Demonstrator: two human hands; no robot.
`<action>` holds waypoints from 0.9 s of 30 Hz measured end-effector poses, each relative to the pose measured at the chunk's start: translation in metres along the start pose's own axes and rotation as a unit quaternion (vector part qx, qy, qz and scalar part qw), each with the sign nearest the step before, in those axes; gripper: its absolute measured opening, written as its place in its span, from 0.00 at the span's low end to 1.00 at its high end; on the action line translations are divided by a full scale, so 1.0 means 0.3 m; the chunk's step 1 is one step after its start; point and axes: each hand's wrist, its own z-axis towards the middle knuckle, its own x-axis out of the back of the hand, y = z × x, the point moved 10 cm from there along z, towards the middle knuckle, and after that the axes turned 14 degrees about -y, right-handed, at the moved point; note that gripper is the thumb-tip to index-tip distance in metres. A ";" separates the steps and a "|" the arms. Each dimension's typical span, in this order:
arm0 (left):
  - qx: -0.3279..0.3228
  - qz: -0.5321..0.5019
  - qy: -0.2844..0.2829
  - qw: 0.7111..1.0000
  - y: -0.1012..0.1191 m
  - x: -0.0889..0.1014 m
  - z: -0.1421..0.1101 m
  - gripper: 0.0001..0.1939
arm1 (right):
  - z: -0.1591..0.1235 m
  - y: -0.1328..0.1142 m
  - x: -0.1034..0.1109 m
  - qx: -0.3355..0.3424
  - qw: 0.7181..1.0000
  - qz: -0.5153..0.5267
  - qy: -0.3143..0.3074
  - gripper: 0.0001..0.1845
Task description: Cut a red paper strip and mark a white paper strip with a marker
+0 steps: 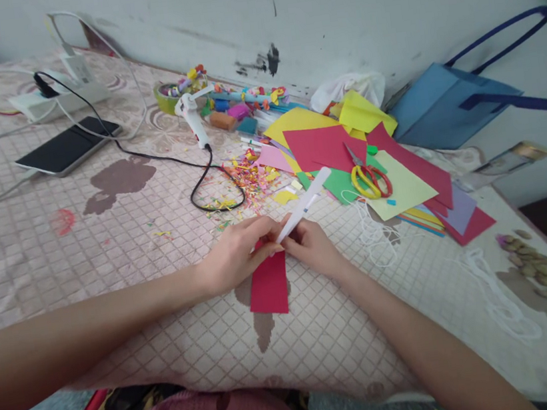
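My left hand [242,255] is closed, its thumb and fingers pinching the upper part of a narrow red paper strip [268,288]. The strip's lower end hangs towards me over the patterned tablecloth. My right hand [315,246] is closed too, close against the left one. From between its fingers a long, flat white strip-like tool [306,202] slants up to the right; a small dark mark shows on it, and its exact kind is unclear. The fingers hide where the tool and the red paper meet.
Beyond my hands lie paper shreds [255,180], a white glue gun [192,118] with a looping black cord, and scissors [371,180] on coloured paper sheets [401,178]. White string [376,232] lies to the right. At left are a phone [69,146] and a power strip [62,98].
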 end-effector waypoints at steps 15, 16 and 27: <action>0.007 -0.020 -0.001 1.000 -0.004 0.001 0.003 0.02 | -0.096 -0.037 -0.004 0.003 0.995 -0.053 0.083 0.04; 0.010 -0.019 -0.004 1.000 -0.005 0.000 0.004 0.02 | -0.100 -0.037 -0.005 0.004 0.995 -0.055 0.086 0.04; 0.027 -0.025 -0.005 0.999 -0.010 -0.001 0.002 0.02 | -0.124 -0.048 -0.020 0.015 0.993 -0.070 0.093 0.02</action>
